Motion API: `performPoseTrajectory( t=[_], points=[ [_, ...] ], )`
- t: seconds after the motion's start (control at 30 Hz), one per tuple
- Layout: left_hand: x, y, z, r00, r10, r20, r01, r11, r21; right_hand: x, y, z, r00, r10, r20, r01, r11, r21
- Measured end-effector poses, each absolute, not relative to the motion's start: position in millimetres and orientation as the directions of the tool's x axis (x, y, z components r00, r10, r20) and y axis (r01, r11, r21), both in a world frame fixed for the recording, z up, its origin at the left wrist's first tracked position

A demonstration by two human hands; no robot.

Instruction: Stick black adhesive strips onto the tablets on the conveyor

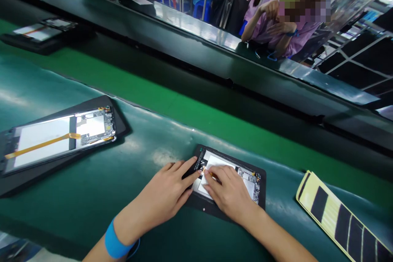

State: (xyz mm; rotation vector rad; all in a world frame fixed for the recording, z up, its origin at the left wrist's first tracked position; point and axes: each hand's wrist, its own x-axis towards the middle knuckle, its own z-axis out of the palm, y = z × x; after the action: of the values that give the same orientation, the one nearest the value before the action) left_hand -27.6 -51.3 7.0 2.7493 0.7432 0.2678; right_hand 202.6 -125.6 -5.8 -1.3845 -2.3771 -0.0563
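Note:
An opened tablet lies in a black tray on the dark green mat in front of me. Its white inner panel and circuit parts show. My left hand rests on the tray's left end, fingers stretched toward a small orange part near the tablet's top left. My right hand lies over the tablet's middle, fingertips pressed together at that same orange part. What the fingertips pinch is too small to name. A blue wrist strap circles my left wrist.
A second opened tablet with an orange ribbon cable sits on a black tray at the left. A yellow sheet with black strips lies at the right. A green conveyor belt runs beyond. A person in pink sits across.

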Motion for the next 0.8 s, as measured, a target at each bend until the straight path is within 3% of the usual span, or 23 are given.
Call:
performPoseTrajectory(
  t=[0.4, 0.8],
  points=[
    [-24, -52, 6, 0.847, 0.522, 0.099, 0.476, -0.829, 0.295, 203, -124, 1, -0.492, 0.832, 0.257, 0.846, 0.527, -0.085],
    [-26, -56, 0, 0.854, 0.51, 0.103, 0.479, -0.848, 0.228, 202, -128, -9, -0.418, 0.868, 0.268, 0.876, 0.463, -0.136]
  ],
)
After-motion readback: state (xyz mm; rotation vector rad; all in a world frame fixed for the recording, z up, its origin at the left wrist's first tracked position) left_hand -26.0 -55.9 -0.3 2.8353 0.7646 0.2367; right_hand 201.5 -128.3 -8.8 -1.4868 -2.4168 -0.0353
